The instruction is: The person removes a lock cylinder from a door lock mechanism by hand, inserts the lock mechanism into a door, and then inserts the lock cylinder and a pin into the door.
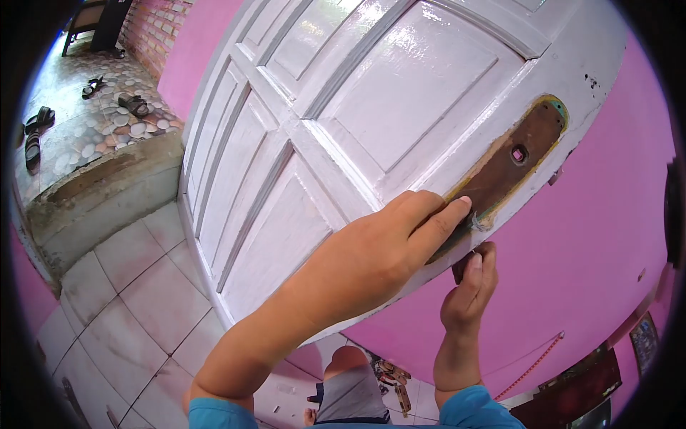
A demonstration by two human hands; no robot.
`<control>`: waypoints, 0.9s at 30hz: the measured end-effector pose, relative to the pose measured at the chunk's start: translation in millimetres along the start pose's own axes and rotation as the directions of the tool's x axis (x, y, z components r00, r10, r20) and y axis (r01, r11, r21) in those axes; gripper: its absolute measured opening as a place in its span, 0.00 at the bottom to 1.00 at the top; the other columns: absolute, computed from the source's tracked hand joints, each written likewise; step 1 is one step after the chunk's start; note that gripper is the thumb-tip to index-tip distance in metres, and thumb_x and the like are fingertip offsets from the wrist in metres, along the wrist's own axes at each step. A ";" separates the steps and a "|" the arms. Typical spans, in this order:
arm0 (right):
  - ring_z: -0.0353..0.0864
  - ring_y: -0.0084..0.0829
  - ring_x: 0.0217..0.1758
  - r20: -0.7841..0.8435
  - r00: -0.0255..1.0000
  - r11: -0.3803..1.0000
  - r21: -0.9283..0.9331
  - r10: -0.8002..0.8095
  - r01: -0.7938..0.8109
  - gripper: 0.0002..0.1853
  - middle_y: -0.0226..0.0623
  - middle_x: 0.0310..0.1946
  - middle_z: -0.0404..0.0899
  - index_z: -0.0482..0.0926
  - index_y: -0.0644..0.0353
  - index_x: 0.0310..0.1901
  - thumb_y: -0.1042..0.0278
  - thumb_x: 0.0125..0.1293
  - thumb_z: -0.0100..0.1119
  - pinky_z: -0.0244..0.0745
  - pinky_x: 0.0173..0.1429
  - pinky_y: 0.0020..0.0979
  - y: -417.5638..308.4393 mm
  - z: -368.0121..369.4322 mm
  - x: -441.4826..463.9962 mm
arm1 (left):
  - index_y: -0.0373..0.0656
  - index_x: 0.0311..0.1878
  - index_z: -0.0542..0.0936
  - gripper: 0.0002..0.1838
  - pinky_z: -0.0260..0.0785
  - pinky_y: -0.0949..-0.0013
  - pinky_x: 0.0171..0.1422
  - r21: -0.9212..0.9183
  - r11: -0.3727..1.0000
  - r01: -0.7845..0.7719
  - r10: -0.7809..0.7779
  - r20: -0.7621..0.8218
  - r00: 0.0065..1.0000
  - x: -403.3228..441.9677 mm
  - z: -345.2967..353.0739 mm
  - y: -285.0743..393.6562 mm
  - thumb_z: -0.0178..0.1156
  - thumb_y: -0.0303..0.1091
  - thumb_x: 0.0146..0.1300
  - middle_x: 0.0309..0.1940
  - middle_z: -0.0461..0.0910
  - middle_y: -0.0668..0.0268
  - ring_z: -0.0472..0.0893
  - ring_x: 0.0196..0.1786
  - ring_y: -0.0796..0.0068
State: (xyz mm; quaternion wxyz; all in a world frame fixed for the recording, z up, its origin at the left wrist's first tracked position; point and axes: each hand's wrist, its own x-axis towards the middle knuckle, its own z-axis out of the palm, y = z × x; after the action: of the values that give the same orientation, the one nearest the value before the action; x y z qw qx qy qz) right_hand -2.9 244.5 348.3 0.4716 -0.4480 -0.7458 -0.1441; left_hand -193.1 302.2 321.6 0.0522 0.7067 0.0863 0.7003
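A white panelled door [429, 79] fills the middle of the view. Near its edge is a long brown unpainted patch [493, 168] with a square hole in a round opening. My left hand [400, 236] lies against the lower part of this patch, its fingertips on the wood; whether it pinches anything is hidden. Just below, at the door's edge, my right hand [471, 286] is closed around a small dark piece that is mostly hidden by the fingers. A bit of pale, frayed material [480, 223] sticks out between the two hands.
Tools and metal parts [393, 379] lie on the tiled floor [164, 293] beside my legs. At the left, a raised step [107, 186] leads to a pebble-patterned floor with sandals [133, 105]. Behind the door stands a pink wall [572, 250]; dark furniture [572, 393] is at the lower right.
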 end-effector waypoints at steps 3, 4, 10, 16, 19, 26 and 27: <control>0.68 0.26 0.22 -0.035 0.999 1.000 0.013 -0.001 0.002 0.11 0.38 0.22 0.71 0.68 0.66 0.38 0.69 0.75 0.39 0.64 0.28 0.28 8.8 1.9 -0.2 | 0.39 0.64 0.77 0.23 0.80 0.67 0.48 -0.012 1.000 -0.006 0.007 0.006 1.000 1.0 -1.9 0.5 0.57 0.22 0.66 0.48 0.79 0.57 0.84 0.45 0.62; 0.68 0.26 0.22 -0.043 0.999 1.000 0.005 -0.026 0.027 0.10 0.37 0.23 0.71 0.68 0.66 0.37 0.71 0.74 0.40 0.64 0.28 0.28 9.3 2.6 0.5 | 0.39 0.64 0.77 0.23 0.80 0.67 0.48 -0.015 1.000 -0.011 0.011 0.009 1.000 1.6 -2.3 1.1 0.57 0.22 0.66 0.48 0.79 0.57 0.84 0.45 0.62; 0.68 0.26 0.22 -0.002 0.999 0.999 0.018 -0.040 0.040 0.08 0.37 0.24 0.72 0.69 0.66 0.37 0.74 0.74 0.41 0.64 0.28 0.29 4.4 -3.7 -0.2 | 0.37 0.63 0.78 0.21 0.78 0.68 0.46 0.004 1.000 0.027 -0.027 -0.006 1.000 3.1 0.8 6.2 0.59 0.21 0.65 0.44 0.79 0.59 0.83 0.43 0.64; 0.68 0.27 0.22 0.023 0.998 0.998 0.022 -0.067 0.066 0.08 0.37 0.23 0.71 0.69 0.66 0.38 0.74 0.76 0.41 0.64 0.28 0.29 5.1 -5.4 1.0 | 0.36 0.62 0.79 0.23 0.77 0.66 0.44 0.065 0.998 -0.007 0.008 -0.026 1.000 4.9 6.2 5.5 0.63 0.20 0.62 0.42 0.79 0.59 0.82 0.41 0.64; 0.67 0.27 0.22 0.034 0.997 0.997 0.030 -0.068 0.067 0.09 0.37 0.23 0.70 0.69 0.66 0.38 0.73 0.77 0.42 0.64 0.29 0.30 6.1 -6.6 1.5 | 0.36 0.61 0.79 0.23 0.77 0.65 0.44 0.078 0.997 -0.010 0.013 -0.036 0.999 6.1 7.9 3.3 0.64 0.20 0.61 0.41 0.80 0.59 0.82 0.41 0.63; 0.67 0.28 0.22 0.065 0.995 0.997 0.034 -0.070 0.068 0.10 0.38 0.24 0.71 0.68 0.66 0.37 0.72 0.78 0.42 0.64 0.29 0.30 8.1 -9.2 3.7 | 0.39 0.60 0.80 0.23 0.77 0.64 0.46 0.024 1.000 -0.005 0.005 0.006 1.000 13.1 7.5 -5.5 0.67 0.21 0.58 0.41 0.80 0.61 0.81 0.43 0.63; 0.67 0.28 0.22 0.063 0.996 0.997 0.031 -0.067 0.065 0.10 0.38 0.24 0.71 0.68 0.66 0.37 0.72 0.78 0.42 0.64 0.29 0.30 8.3 -9.6 3.9 | 0.41 0.60 0.81 0.23 0.76 0.64 0.47 0.008 1.000 0.018 -0.019 0.037 0.999 14.2 6.2 -6.4 0.67 0.21 0.58 0.41 0.80 0.61 0.81 0.44 0.64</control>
State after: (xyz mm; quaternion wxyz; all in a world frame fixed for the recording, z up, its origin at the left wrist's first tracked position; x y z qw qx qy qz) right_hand 8.7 245.0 354.8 0.4489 -0.4204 -0.7770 -0.1344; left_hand -187.1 311.5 334.2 0.0574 0.7190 0.0946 0.6861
